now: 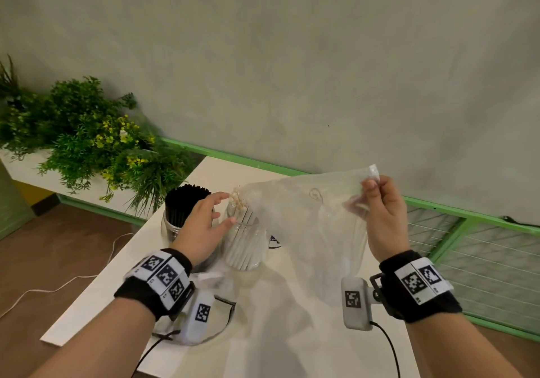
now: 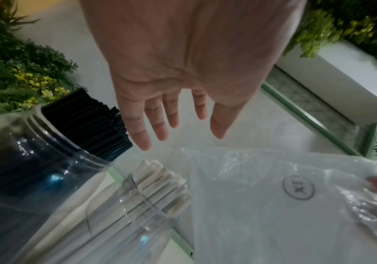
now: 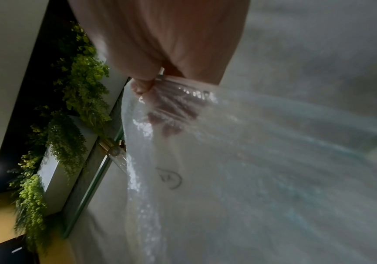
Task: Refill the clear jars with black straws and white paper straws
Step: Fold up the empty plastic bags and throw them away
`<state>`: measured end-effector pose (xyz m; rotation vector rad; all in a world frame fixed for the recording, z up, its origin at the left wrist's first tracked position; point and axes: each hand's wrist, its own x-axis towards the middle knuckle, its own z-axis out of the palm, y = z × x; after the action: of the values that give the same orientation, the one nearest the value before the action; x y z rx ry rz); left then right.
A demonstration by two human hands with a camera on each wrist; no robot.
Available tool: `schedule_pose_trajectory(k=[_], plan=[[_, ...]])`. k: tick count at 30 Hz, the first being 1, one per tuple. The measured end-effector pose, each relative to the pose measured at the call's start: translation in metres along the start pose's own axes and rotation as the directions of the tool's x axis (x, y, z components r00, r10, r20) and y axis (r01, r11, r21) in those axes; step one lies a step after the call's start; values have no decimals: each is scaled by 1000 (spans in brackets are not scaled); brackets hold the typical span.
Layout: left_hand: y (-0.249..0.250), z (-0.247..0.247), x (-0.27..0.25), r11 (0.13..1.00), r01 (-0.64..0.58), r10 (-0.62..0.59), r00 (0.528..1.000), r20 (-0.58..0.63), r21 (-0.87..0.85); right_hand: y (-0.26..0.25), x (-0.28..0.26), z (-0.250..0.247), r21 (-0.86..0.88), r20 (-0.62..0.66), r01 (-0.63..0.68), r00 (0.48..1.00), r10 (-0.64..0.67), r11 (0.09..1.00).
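Two clear jars stand on the white table (image 1: 263, 334). The left jar (image 1: 172, 228) (image 2: 24, 160) is packed with black straws (image 1: 184, 202) (image 2: 88, 121). The right jar (image 1: 245, 246) (image 2: 124, 219) holds white paper straws (image 1: 241, 202) (image 2: 160, 171). My left hand (image 1: 204, 223) (image 2: 171, 107) hovers over the jars, fingers spread and straight, holding nothing. My right hand (image 1: 380, 202) (image 3: 160, 92) is raised to the right and pinches one end of a clear plastic bag (image 1: 309, 223) (image 2: 273, 205) (image 3: 228, 178), which hangs down toward the white-straw jar.
A white planter with green and yellow foliage (image 1: 87, 141) sits behind the jars at the left. A green rail (image 1: 263, 164) and wire mesh panel (image 1: 482, 249) border the table's far and right sides. A white cable (image 1: 58, 287) lies on the brown floor.
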<state>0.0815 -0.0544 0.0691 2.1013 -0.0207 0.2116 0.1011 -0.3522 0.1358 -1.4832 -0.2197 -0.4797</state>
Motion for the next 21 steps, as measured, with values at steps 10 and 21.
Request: schedule_pose_trajectory(k=[10,21], plan=[[8,19,19,841,136,-137,990,37,-523,-6,-4,-10,90,-29,-23,999,26,996],[26,-11,10,937,-20,3,999,-49,-347,0,-10,-42,98,-86,-80,992,88,992]])
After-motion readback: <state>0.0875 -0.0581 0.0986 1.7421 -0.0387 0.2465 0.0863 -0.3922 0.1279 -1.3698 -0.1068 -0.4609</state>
